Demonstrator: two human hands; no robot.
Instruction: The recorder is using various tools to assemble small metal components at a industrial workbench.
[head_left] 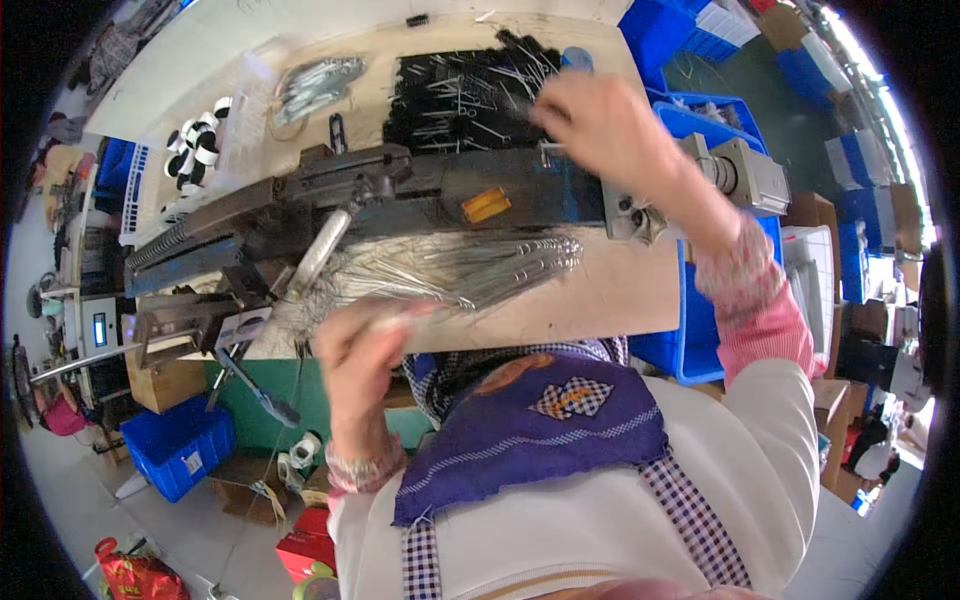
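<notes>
— What is each hand doing at the bench?

— The left hand (352, 350) is closed in a loose pinch at the near end of a bundle of thin metal wires (470, 270); the fingers curl around a few strands, and the rest fan out away from the fingertips toward the long dark machine (400, 195). The right hand (600, 125) reaches beyond the machine, fingers bent downward over a black tray of small wire pieces (465, 95). Motion blur hides the fingertips, so I cannot tell whether they have picked up a piece or are only touching the pile.

— How would you do this step well?

— I would say: keep the left pinch narrow, so that only a few wires separate and the bundle stays flat on the wooden table (600, 290). The right hand should lift a piece straight up, since the pieces lie tangled and a sideways pull would probably drag others along.

— And how do the wires look?

— Silvery, very thin and straight, with small loops gathered at the end farthest from the left fingers. They lie just in front of the machine, between it and the person's chest. Those under the right fingers are shorter and scattered crosswise over the black surface. A blue bin (700, 340) hangs past the table edge, under the right forearm.
</notes>
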